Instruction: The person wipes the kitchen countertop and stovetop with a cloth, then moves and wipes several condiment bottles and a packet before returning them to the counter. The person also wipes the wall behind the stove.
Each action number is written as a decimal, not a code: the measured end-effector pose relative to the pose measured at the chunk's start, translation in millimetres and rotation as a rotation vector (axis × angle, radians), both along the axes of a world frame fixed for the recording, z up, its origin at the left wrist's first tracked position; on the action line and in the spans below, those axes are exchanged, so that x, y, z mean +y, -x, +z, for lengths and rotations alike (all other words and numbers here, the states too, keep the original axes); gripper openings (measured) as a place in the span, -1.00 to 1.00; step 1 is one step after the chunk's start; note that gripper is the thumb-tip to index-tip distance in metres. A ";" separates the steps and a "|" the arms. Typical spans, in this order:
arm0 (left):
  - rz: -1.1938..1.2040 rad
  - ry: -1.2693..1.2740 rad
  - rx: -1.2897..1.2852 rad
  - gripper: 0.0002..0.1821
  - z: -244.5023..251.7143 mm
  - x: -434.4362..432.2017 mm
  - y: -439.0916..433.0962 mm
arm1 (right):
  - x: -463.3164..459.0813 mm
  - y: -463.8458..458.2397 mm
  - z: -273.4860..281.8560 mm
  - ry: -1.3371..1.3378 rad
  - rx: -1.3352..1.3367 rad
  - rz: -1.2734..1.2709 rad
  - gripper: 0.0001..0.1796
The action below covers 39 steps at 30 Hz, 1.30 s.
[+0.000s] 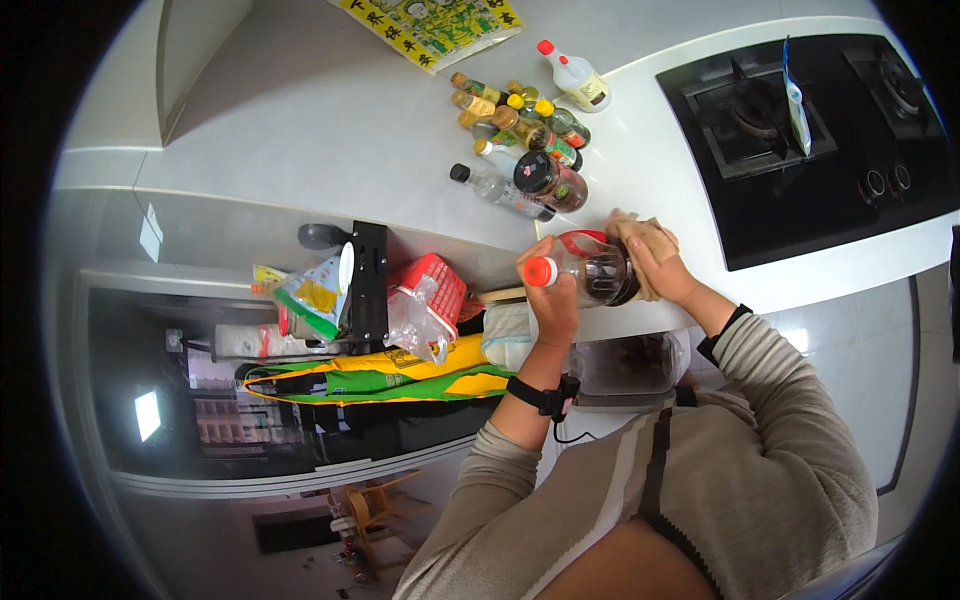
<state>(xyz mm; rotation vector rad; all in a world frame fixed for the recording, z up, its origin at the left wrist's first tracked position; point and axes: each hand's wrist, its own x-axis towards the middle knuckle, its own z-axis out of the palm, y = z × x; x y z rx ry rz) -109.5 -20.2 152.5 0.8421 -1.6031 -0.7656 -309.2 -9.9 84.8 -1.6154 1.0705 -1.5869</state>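
My left hand grips a large clear plastic bottle around its upper part, just below the red cap. Dark liquid shows in the bottle's lower part, and a red part is visible on its side. The bottle is tilted over the white countertop, its cap towards the left. A tan cloth is in my right hand, pressed against the bottle's base end. Part of the base is hidden by the cloth and hand.
Several sauce bottles, a dark-lidded jar and a white red-capped bottle stand together beyond my hands. A black gas hob with an upright packet lies right. A red plastic basket is left; a bin is below.
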 end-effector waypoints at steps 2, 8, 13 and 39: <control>0.057 -0.023 -0.095 -0.50 0.7 2.7 -2.5 | -4.7 5.1 -0.7 -0.251 -0.023 0.052 -0.60; -0.072 0.097 -0.053 -0.45 2.2 7.7 -10.3 | -29.0 -7.5 48.6 -0.132 -0.144 0.401 -0.56; -0.110 0.207 -0.170 -0.37 1.6 12.5 -26.3 | -35.8 -21.8 72.5 -0.121 -0.032 0.508 -0.66; 0.355 -0.541 0.486 -0.80 21.9 2.7 -56.4 | 18.7 -59.7 42.0 0.263 0.325 -0.189 -0.87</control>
